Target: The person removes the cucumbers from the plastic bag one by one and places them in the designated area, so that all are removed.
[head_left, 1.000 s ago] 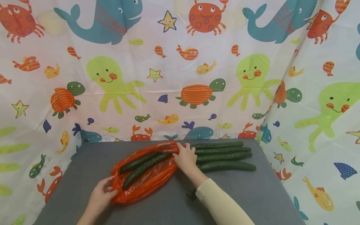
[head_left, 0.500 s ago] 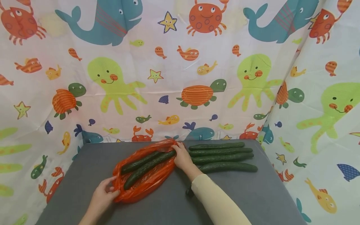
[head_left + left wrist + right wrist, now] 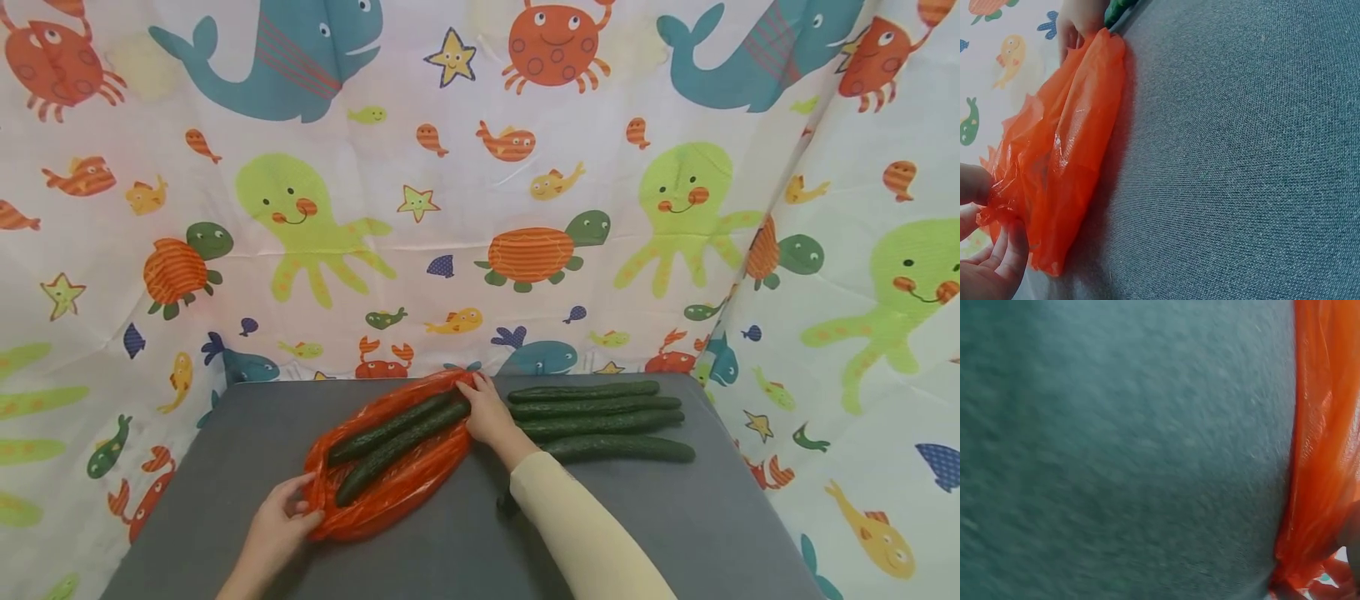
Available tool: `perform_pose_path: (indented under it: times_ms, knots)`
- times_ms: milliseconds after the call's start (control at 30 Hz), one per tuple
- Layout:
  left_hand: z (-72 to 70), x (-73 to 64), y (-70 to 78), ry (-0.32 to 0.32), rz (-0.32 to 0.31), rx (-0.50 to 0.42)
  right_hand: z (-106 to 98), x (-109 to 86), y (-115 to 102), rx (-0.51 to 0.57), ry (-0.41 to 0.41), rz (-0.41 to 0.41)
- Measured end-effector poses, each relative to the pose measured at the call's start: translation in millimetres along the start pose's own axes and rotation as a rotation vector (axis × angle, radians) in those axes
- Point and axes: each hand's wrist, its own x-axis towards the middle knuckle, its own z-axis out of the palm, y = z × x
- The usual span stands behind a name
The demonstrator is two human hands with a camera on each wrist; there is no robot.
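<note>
An orange plastic bag [image 3: 427, 485] lies spread lengthwise on the grey table, its opening facing up. Two long dark green cucumbers [image 3: 397, 457] lie side by side in it, slanting up to the right. My left hand [image 3: 277, 523] pinches the bag's near left end between thumb and fingers; in the left wrist view the plastic [image 3: 1072, 144] bunches at the fingertips. At the far right end, my right hand [image 3: 491, 418] grips the bag's edge beside the cucumber tips. The right wrist view shows gathered orange plastic [image 3: 1316, 512] at that hand's fingers.
Several loose cucumbers [image 3: 615, 448] lie in a row to the right of the bag, partly behind my right hand. A white cloth with sea animals [image 3: 450, 275] hangs around the back and sides of the grey table [image 3: 420, 562].
My right hand has drawn back slightly left from the loose cucumbers to the bag's far end. More of the cucumbers inside the bag shows. The left hand keeps its hold.
</note>
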Motion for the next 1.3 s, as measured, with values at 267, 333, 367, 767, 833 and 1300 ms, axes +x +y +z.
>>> perform_pose_path:
  times_ms: [267,333,367,767,833,1300]
  knots:
    - [2.2,-1.3,3.7,-0.018,-0.008,-0.024,-3.5,-1.6,-0.5,-0.168,-0.165,0.077]
    - [1.9,-1.3,4.1,-0.024,-0.008,-0.033,-5.8,-1.2,-0.4,-0.137,-0.170,0.084]
    - [1.9,-1.0,3.8,-0.026,-0.006,-0.039,-6.8,-0.7,0.6,-0.106,-0.160,0.083]
    - [0.7,-0.2,-0.2,-0.037,-0.039,-0.050,-5.0,-3.2,15.4,0.212,0.039,0.079]
    - [-1.1,-0.8,0.5,-0.042,-0.046,-0.044,-6.7,-6.0,14.9,0.195,0.073,0.115]
    - [-0.6,1.4,2.7,-0.012,-0.028,-0.054,-23.9,-21.8,-23.4,0.243,0.333,0.037]
